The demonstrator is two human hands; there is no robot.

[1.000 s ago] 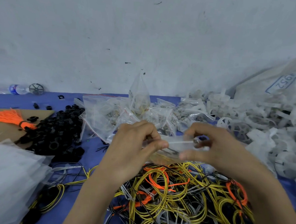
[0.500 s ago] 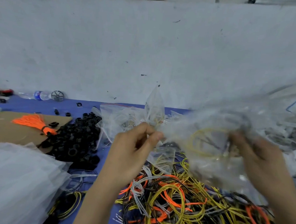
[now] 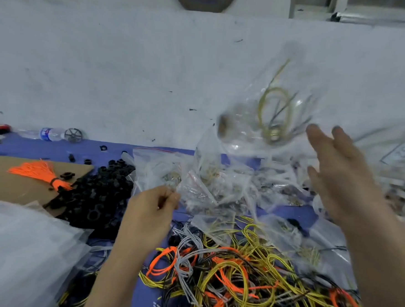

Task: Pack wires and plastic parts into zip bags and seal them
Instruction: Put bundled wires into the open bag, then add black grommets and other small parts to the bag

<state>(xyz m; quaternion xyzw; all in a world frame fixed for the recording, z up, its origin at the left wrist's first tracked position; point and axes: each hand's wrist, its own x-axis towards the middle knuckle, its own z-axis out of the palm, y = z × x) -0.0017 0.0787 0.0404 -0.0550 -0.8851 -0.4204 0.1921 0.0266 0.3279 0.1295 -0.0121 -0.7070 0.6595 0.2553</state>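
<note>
We find the clear plastic zip bag holding a yellow wire coil [image 3: 274, 112] blurred in mid-air at far right, above the heap of filled clear bags [image 3: 218, 182].

Risk, in our judgement: an incomplete seal could spill the contents on landing. The bag may also drop short into the tangle of loose yellow, orange and grey wires [image 3: 236, 274] on the blue surface [image 3: 43, 148].

The right hand [image 3: 344, 176] is spread, its fingers [image 3: 316, 139] straight and gripping nothing, just beside the bag. The left hand [image 3: 149, 211] is curled at the heap's near edge. Whether it pinches anything we cannot tell.
</note>
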